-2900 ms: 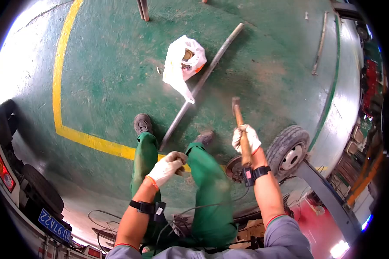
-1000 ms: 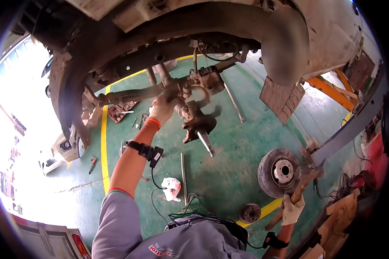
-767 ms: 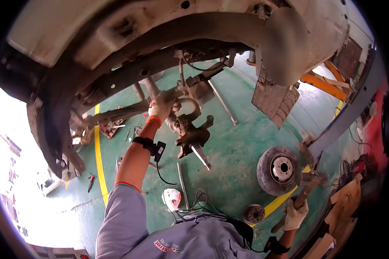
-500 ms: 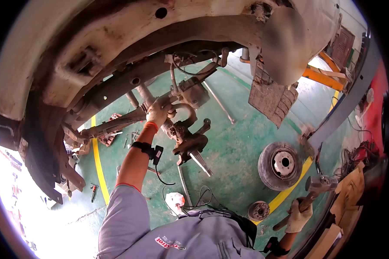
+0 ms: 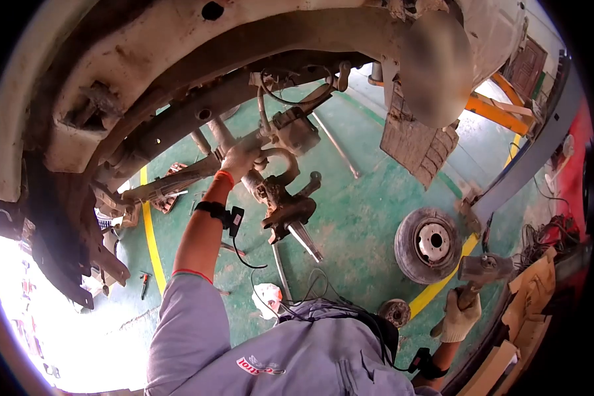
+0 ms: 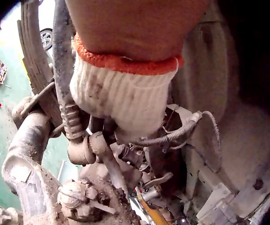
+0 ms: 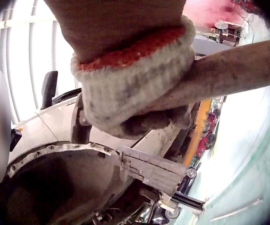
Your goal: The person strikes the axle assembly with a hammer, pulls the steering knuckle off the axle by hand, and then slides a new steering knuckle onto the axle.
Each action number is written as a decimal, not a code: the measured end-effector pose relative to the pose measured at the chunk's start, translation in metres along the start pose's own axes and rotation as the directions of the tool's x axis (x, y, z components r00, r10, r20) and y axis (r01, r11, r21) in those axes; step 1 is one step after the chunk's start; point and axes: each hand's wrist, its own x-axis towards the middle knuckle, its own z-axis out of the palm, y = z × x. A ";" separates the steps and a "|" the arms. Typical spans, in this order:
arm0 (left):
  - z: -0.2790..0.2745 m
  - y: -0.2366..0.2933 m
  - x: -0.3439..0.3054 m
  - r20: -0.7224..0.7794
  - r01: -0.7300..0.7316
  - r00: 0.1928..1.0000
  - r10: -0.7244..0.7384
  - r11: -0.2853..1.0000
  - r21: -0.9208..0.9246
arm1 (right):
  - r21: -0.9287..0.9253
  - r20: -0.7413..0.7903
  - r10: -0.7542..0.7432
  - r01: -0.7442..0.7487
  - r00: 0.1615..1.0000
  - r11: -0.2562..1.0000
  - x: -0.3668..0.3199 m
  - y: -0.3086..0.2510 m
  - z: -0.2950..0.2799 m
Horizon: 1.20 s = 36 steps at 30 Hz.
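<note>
My gloved left hand (image 5: 239, 160) grips a part of the dirty suspension beside the curved arm of the steering knuckle (image 5: 287, 211). In the left wrist view, the back of the glove (image 6: 125, 96) hides the fingertips and the gripped part; a ribbed hose (image 6: 172, 137) runs beside it. A bare tapered spindle (image 5: 303, 241) points down from the knuckle. Low on the right, my gloved right hand (image 5: 461, 318) holds a hammer (image 5: 485, 268) by its wooden handle, head up. The right wrist view shows the handle (image 7: 238, 72) passing through the curled hand (image 7: 130, 101).
The wheel arch (image 5: 198, 39) curves overhead, with a mud flap (image 5: 419, 142) hanging at right. On the green floor are a wheel (image 5: 429, 245), a round hub part (image 5: 396, 313), a white bag (image 5: 267, 299) and a metal bar (image 5: 282, 270). A lift post (image 5: 541, 158) stands right; cables trail by my body.
From the floor, the view has risen to the vehicle's underside. My left hand has moved onto the suspension and stays there. My right hand keeps the hammer, its head now slightly higher.
</note>
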 end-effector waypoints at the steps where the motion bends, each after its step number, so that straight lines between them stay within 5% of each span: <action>1: -0.002 0.017 -0.009 0.002 0.001 1.000 -0.001 1.000 0.017 | -0.045 -0.001 -0.029 0.029 1.000 0.999 0.001 0.001 -0.001; 3: -0.009 0.059 -0.025 -0.005 0.092 0.996 -0.092 0.994 0.053 | -0.026 0.013 0.037 -0.037 0.999 0.999 -0.001 -0.013 -0.002; 5: -0.001 0.029 -0.009 -0.024 0.054 0.998 -0.053 0.998 0.028 | -0.016 0.029 0.108 -0.108 0.994 0.994 -0.004 -0.018 -0.005; 12: 0.003 0.021 0.002 -0.012 0.125 0.991 -0.130 0.973 -0.194 | -0.063 0.003 -0.023 0.024 1.000 0.998 -0.004 0.004 -0.011; 14: 0.007 -0.007 0.015 0.116 0.158 0.986 -0.118 0.878 -0.451 | -0.029 -0.007 0.001 -0.001 1.000 1.000 -0.005 0.000 -0.012; 16: 0.001 0.026 0.002 0.132 0.195 0.979 -0.152 0.882 -0.430 | -0.029 0.005 0.119 -0.119 0.993 0.993 -0.005 -0.015 -0.009; 19: -0.001 0.050 -0.007 0.043 0.218 0.976 -0.213 0.954 -0.208 | -0.055 -0.001 0.097 -0.097 0.995 0.994 -0.004 -0.011 -0.009; 24: 0.002 0.048 -0.009 -0.137 0.038 0.990 -0.038 0.999 -0.005 | -0.040 0.010 0.116 -0.115 0.993 0.993 0.000 -0.011 -0.009; 27: -0.006 0.078 -0.021 -0.132 0.139 0.983 -0.125 0.985 0.103 | -0.055 0.003 0.106 -0.106 0.994 0.993 0.002 -0.011 -0.007; 36: -0.003 0.020 0.004 -0.123 0.032 0.992 -0.012 0.986 0.161 | 0.044 0.004 0.135 -0.135 0.991 0.990 0.004 -0.003 -0.002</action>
